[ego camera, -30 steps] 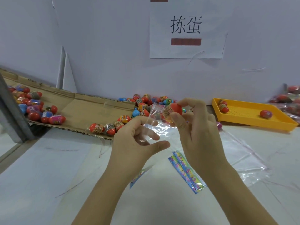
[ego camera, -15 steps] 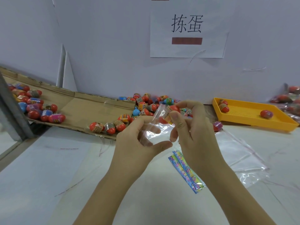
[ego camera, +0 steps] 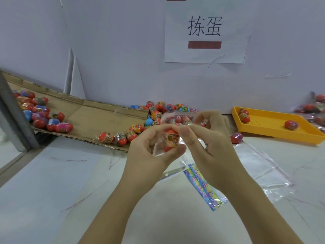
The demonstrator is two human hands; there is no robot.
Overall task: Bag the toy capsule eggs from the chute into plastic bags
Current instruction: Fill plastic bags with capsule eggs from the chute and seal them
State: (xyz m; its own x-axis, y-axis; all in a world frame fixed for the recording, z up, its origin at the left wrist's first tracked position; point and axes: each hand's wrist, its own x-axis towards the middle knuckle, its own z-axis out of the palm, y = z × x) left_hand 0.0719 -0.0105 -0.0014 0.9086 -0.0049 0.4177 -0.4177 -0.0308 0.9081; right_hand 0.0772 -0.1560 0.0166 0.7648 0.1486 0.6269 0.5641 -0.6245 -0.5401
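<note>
A: Where's the red capsule egg?
B: Inside the small clear plastic bag. The left hand and right hand both have their fingers pinching it, near the brown cardboard chute.
A: Any writing?
B: The white wall sheet reads "拣蛋".

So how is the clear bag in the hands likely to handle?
The bag is probably floppy: it creases where the left hand and right hand pinch it and holds no shape alone. Its glossy film looks slippery, so the egg inside might slide out if tipped. It seems very light, likely to drift if pushed.
</note>
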